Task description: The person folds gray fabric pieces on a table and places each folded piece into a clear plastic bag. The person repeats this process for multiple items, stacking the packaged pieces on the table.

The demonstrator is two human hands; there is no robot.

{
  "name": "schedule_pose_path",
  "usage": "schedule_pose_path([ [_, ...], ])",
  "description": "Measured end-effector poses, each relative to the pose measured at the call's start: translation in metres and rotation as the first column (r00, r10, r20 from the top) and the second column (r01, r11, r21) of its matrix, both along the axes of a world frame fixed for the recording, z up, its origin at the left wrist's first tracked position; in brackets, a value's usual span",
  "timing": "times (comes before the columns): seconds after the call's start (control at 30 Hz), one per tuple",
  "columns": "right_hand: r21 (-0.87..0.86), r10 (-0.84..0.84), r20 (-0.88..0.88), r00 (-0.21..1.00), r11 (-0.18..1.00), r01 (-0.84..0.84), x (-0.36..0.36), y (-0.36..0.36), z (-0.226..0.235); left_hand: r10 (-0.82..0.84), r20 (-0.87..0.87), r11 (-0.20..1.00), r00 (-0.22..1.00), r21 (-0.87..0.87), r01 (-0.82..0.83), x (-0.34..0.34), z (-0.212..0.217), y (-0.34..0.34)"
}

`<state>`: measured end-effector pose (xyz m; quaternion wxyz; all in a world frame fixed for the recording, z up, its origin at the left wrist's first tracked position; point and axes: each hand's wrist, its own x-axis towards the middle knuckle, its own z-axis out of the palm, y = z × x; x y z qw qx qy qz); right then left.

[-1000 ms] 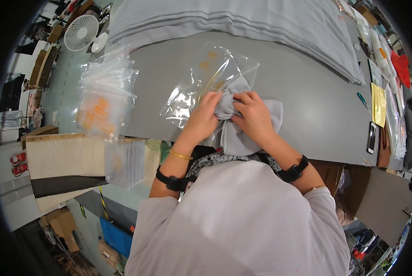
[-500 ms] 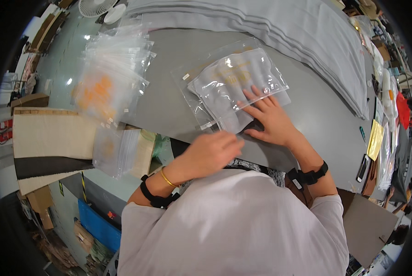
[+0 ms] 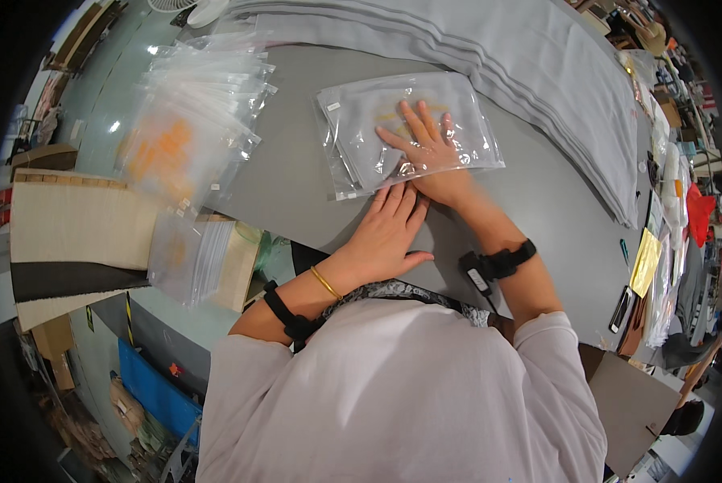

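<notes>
Pressing flat with spread fingers, the right hand (image 3: 425, 149) rests on the clear bag (image 3: 405, 133) holding grey cloth; the left hand (image 3: 389, 229) lies open, gripping nothing, at the bag's near edge. Bare grey table (image 3: 296, 177) lies leftward before the stack of empty bags (image 3: 188, 121).

A clear plastic bag (image 3: 409, 129) holding folded grey cloth lies flat on the table.
</notes>
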<state>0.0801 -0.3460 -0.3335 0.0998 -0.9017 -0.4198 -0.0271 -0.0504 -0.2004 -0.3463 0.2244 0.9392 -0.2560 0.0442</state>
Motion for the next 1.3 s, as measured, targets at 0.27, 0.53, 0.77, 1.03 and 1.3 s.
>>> schedule_pose_path([
  [0.27,0.214,0.327,-0.150,0.933,0.932,-0.292,0.018,0.008,-0.003,-0.033,-0.116,0.999,0.993,-0.039,0.029,-0.010,0.002,0.002],
  [0.53,0.202,0.086,0.011,0.996,0.976,-0.086,0.052,0.093,-0.046,-0.020,-0.062,0.998,0.998,0.055,0.023,-0.010,-0.001,-0.003],
  [0.77,0.092,0.179,0.130,0.975,0.977,-0.192,0.033,0.074,-0.014,0.016,-0.028,0.995,0.999,0.097,-0.013,-0.019,0.003,-0.005],
  [1.03,-0.063,0.031,0.017,0.999,0.998,-0.030,-0.016,-0.027,-0.018,-0.038,0.020,0.978,0.999,0.204,0.033,-0.035,-0.003,-0.016],
  [1.3,-0.019,0.020,-0.120,0.993,1.000,-0.022,-0.033,-0.040,-0.009,-0.217,-0.348,0.972,0.912,-0.159,0.170,-0.018,0.045,0.037],
])
